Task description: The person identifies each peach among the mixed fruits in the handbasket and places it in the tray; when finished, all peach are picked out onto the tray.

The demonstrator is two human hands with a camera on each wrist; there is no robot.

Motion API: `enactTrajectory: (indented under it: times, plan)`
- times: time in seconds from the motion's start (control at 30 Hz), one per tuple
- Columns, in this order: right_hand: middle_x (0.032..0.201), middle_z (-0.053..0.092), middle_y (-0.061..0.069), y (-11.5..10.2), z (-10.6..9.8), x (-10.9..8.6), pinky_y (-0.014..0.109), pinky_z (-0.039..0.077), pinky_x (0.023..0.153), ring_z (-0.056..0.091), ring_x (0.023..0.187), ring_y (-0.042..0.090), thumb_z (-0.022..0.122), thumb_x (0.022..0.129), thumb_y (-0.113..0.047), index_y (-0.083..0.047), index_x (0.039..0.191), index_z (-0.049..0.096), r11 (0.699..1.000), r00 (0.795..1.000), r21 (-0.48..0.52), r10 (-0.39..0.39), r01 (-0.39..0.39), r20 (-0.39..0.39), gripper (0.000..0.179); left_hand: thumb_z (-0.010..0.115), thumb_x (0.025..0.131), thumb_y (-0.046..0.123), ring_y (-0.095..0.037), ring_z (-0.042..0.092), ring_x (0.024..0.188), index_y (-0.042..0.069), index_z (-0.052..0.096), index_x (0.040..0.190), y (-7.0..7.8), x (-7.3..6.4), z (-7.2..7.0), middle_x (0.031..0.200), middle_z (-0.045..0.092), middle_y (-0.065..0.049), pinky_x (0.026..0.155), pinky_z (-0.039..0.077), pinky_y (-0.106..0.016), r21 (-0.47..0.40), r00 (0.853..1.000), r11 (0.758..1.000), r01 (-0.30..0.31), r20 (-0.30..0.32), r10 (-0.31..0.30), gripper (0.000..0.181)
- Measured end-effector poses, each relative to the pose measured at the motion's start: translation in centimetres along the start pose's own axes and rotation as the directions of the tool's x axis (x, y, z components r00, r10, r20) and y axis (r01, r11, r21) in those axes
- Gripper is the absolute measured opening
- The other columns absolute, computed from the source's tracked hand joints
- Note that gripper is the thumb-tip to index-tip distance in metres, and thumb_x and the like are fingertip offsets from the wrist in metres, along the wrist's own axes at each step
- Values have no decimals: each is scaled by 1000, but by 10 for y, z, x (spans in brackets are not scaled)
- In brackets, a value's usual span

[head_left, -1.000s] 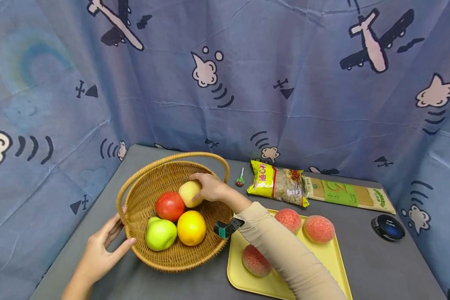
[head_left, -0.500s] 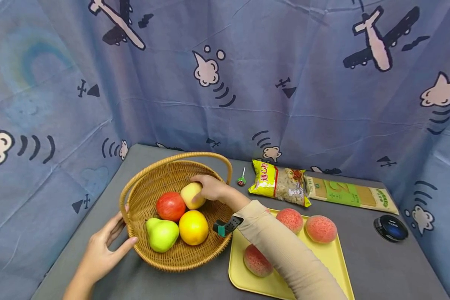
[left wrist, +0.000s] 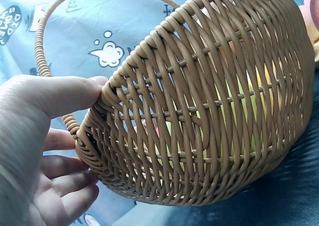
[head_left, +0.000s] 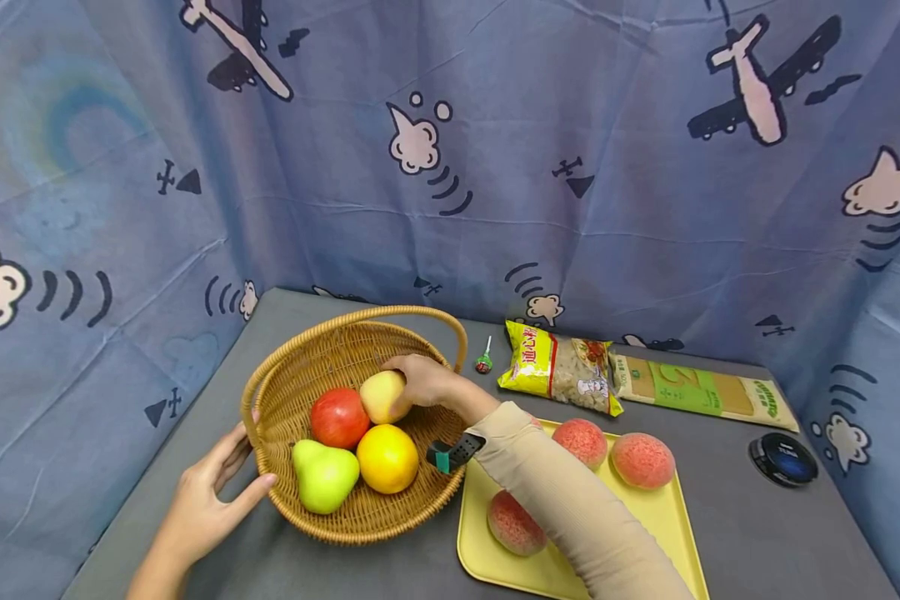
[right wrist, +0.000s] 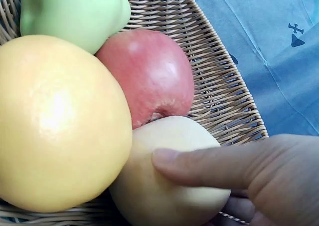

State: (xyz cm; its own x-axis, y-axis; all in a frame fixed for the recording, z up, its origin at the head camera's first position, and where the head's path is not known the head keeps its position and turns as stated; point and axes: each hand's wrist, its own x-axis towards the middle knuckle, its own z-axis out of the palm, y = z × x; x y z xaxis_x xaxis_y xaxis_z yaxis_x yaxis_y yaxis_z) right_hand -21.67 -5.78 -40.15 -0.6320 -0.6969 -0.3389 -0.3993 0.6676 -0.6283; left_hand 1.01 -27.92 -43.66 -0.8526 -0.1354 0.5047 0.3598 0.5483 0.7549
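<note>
In the head view, a wicker basket (head_left: 360, 537) with a tall arched handle holds a green pear (head_left: 325, 477), a red apple-like fruit (head_left: 340, 417), an orange (head_left: 387, 459) and a pale yellow round fruit (head_left: 382, 396). My right hand (head_left: 427, 385) reaches over the basket's right side and grips the pale fruit. In the right wrist view its thumb (right wrist: 199, 167) lies across that fruit, with the other fingers mostly hidden behind. My left hand (head_left: 202, 500) holds the basket's left rim, its thumb (left wrist: 75, 94) on the rim and its fingers by the handle's base.
A yellow tray (head_left: 495, 569) with several pink-red peaches (head_left: 642, 460) sits under my right forearm. Behind stand a lollipop (head_left: 483, 362), a yellow bag of pasta (head_left: 562, 367) and a long flat noodle packet (head_left: 705, 392). A round black tin (head_left: 783, 459) lies far right.
The pale fruit and my right hand have shifted slightly toward the front of the basket. The pear has turned and slid a little forward. My left hand stays on the rim.
</note>
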Motion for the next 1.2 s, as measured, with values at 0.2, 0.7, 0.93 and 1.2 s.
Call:
enactTrajectory:
  times: [0.2, 0.7, 0.93, 1.2]
  plan:
    - [127, 57, 8, 0, -1, -1, 29, 51, 86, 54, 102, 20, 83, 69, -16, -8, 131, 55, 998, 998, -18, -65, 65, -15, 69, 75, 69, -14, 9, 47, 120, -5, 44, 138, -1, -2, 0, 137, 45, 13, 94, 42, -4, 2, 1000, 1000, 17, 10, -17, 76]
    - [131, 50, 6, -20, -14, -14, 30, 52, 87, 52, 109, 21, 84, 69, -22, -10, 136, 49, 973, 973, 97, -198, 210, -120, 76, 73, 69, -17, 5, 46, 124, -7, 39, 141, -6, -4, -2, 146, 42, 7, 97, 42, -7, 18, 998, 999, -41, 45, 40, 80]
    - [127, 54, 4, -32, -22, -29, 27, 52, 87, 52, 109, 20, 85, 66, -26, -9, 133, 51, 966, 963, 86, -230, 244, -143, 76, 72, 69, -18, 5, 45, 125, -6, 39, 141, -5, -5, -3, 147, 42, 0, 97, 42, -7, 6, 998, 999, -49, 42, 49, 80]
    - [124, 56, 2, -36, -23, -44, 23, 53, 83, 54, 103, 16, 85, 66, -28, -11, 133, 52, 944, 950, 147, -275, 296, -148, 77, 72, 68, -19, 4, 45, 126, -6, 39, 141, -7, -6, -2, 147, 41, -2, 98, 41, -7, -20, 998, 999, -49, 41, 50, 81]
